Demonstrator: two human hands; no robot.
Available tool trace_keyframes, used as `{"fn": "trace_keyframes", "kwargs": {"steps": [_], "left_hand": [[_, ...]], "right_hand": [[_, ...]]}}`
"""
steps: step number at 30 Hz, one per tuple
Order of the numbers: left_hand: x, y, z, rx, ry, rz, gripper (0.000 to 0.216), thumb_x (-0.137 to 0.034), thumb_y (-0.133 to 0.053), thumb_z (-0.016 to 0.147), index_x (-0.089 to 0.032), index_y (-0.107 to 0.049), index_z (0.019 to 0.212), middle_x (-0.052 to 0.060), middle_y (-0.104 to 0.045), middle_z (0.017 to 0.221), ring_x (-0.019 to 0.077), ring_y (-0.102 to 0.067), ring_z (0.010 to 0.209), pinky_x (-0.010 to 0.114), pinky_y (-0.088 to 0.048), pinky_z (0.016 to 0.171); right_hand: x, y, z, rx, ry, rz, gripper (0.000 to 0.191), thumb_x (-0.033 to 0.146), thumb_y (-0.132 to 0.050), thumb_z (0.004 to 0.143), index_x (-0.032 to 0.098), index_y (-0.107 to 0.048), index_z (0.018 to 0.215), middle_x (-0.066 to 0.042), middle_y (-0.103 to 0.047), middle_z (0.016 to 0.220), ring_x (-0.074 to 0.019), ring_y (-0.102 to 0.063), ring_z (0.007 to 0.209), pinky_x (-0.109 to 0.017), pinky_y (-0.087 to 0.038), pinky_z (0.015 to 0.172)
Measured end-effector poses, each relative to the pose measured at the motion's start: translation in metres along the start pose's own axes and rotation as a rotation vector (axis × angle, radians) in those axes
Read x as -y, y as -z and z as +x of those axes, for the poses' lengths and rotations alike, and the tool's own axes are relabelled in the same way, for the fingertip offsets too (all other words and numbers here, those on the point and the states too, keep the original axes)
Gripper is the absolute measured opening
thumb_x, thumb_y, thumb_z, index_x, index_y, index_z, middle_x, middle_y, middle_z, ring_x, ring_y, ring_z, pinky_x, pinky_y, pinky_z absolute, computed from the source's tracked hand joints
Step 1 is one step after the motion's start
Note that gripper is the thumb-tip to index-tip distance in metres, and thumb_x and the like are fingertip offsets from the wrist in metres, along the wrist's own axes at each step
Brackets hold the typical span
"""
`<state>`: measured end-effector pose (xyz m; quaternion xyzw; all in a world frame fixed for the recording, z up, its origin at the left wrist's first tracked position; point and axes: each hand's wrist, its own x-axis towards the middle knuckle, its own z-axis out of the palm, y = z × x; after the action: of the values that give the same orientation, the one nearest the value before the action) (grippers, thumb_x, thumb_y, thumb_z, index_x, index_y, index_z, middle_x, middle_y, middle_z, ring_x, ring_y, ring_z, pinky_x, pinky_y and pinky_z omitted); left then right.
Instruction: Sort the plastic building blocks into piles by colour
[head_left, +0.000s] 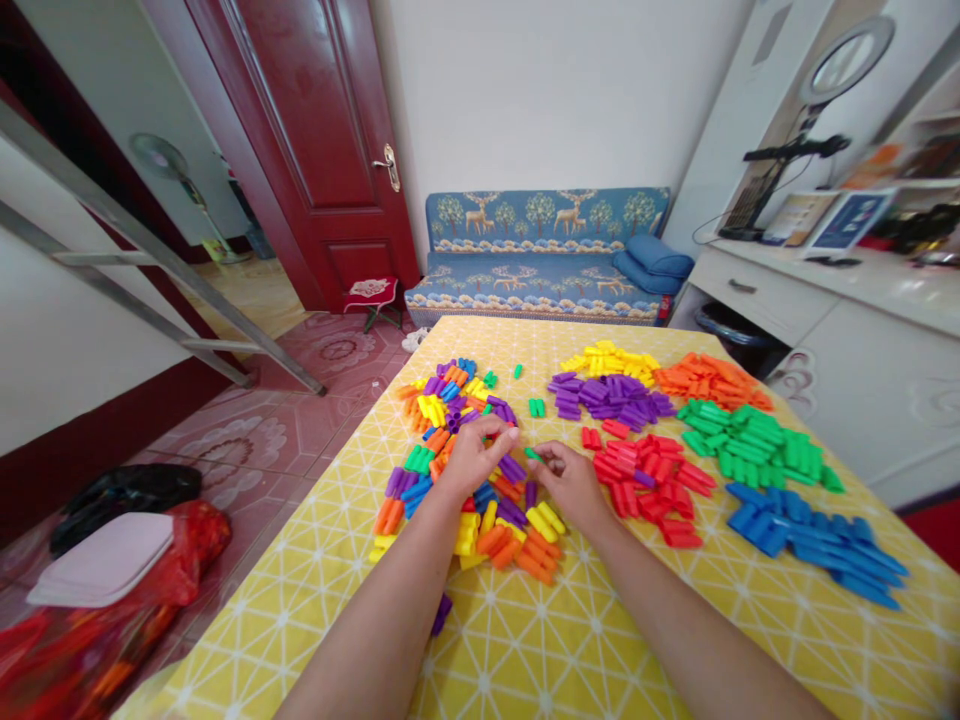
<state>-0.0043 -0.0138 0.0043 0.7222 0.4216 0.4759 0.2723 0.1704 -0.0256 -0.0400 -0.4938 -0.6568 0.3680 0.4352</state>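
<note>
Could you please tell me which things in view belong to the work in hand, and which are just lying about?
Part of the work:
green plastic piece in the right hand
mixed pile
yellow pile
purple pile
orange pile
red pile
green pile
blue pile

Lying about:
blue sofa
red stool
pedestal fan
black bag
red bag

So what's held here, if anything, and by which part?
The right grip pinches a green piece by its palm-side end; whether the left grip holds anything cannot be told.
</note>
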Motion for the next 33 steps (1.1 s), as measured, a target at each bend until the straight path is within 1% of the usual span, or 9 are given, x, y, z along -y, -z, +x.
{"fn": "trace_keyframes", "kwargs": {"steps": [3,7,11,14,18,22,25,28,33], "left_hand": [[0.001,0.000,0.000,-0.024,0.000,0.012,0.040,-0.041,-0.049,0.091,-0.015,-0.063,0.063,0.002,-0.060,0.066,0.0144,-0.055,0.068,0.027,-0.043,0.070],[0.005,-0.001,0.001,-0.067,0.021,0.016,0.039,-0.040,-0.051,0.090,-0.016,-0.061,0.062,0.000,-0.057,0.064,0.0133,-0.054,0.066,0.026,-0.041,0.068],[0.006,-0.002,0.002,-0.069,0.037,0.023,0.036,-0.038,-0.052,0.089,-0.015,-0.060,0.062,0.000,-0.057,0.064,0.0127,-0.054,0.066,0.025,-0.041,0.067],[0.006,-0.002,0.002,-0.063,0.041,0.040,0.036,-0.038,-0.052,0.089,-0.015,-0.062,0.064,0.001,-0.058,0.065,0.0128,-0.054,0.066,0.025,-0.041,0.066],[0.006,-0.002,0.002,-0.051,0.058,0.055,0.035,-0.038,-0.051,0.089,-0.015,-0.065,0.067,0.002,-0.062,0.066,0.0142,-0.056,0.067,0.025,-0.044,0.067],[0.006,-0.002,0.002,-0.046,0.060,0.069,0.035,-0.039,-0.052,0.089,-0.016,-0.066,0.067,0.003,-0.065,0.069,0.0148,-0.058,0.068,0.026,-0.045,0.069],[0.005,-0.001,0.002,-0.044,0.063,0.070,0.033,-0.038,-0.053,0.089,-0.015,-0.066,0.068,0.003,-0.065,0.070,0.0149,-0.059,0.069,0.026,-0.045,0.069],[0.005,-0.001,0.002,-0.033,0.069,0.063,0.033,-0.037,-0.052,0.090,-0.015,-0.067,0.070,0.003,-0.066,0.071,0.0152,-0.059,0.070,0.026,-0.045,0.069],[0.005,-0.002,0.003,-0.035,0.089,0.064,0.033,-0.038,-0.053,0.089,-0.015,-0.067,0.069,0.004,-0.065,0.070,0.0157,-0.059,0.069,0.027,-0.045,0.069]], "right_hand": [[-0.002,0.002,0.006,-0.080,0.044,-0.104,0.020,0.031,-0.057,0.080,0.017,-0.064,0.093,-0.006,-0.068,0.087,-0.0171,-0.061,0.066,-0.029,-0.048,0.060],[0.000,0.010,0.024,-0.141,0.189,-0.327,0.025,0.025,-0.054,0.082,0.018,-0.065,0.104,-0.009,-0.064,0.105,-0.0202,-0.062,0.085,-0.034,-0.050,0.075],[0.009,0.009,0.056,-0.078,0.268,-0.516,0.026,0.017,-0.052,0.082,0.019,-0.067,0.103,-0.009,-0.062,0.110,-0.0210,-0.060,0.100,-0.035,-0.047,0.088],[0.019,0.001,0.084,0.005,0.296,-0.656,0.032,0.013,-0.053,0.080,0.015,-0.065,0.110,-0.011,-0.058,0.123,-0.0219,-0.052,0.116,-0.035,-0.040,0.100],[0.029,-0.013,0.120,0.116,0.209,-0.868,0.044,0.010,-0.050,0.081,0.016,-0.058,0.124,-0.012,-0.043,0.142,-0.0245,-0.040,0.129,-0.037,-0.035,0.105],[0.030,-0.022,0.149,0.146,0.095,-0.952,0.047,0.014,-0.046,0.086,0.017,-0.051,0.133,-0.014,-0.032,0.150,-0.0280,-0.037,0.131,-0.040,-0.036,0.104],[0.024,-0.026,0.166,0.148,0.018,-0.959,0.048,0.018,-0.046,0.088,0.015,-0.048,0.136,-0.018,-0.030,0.149,-0.0305,-0.041,0.128,-0.041,-0.037,0.102],[0.017,-0.029,0.176,0.182,-0.046,-0.970,0.047,0.023,-0.049,0.089,0.016,-0.050,0.135,-0.018,-0.028,0.150,-0.0324,-0.044,0.125,-0.043,-0.038,0.100],[0.008,-0.030,0.183,0.240,-0.055,-0.993,0.043,0.027,-0.052,0.088,0.015,-0.056,0.129,-0.018,-0.032,0.148,-0.0359,-0.041,0.127,-0.048,-0.038,0.100]]}}
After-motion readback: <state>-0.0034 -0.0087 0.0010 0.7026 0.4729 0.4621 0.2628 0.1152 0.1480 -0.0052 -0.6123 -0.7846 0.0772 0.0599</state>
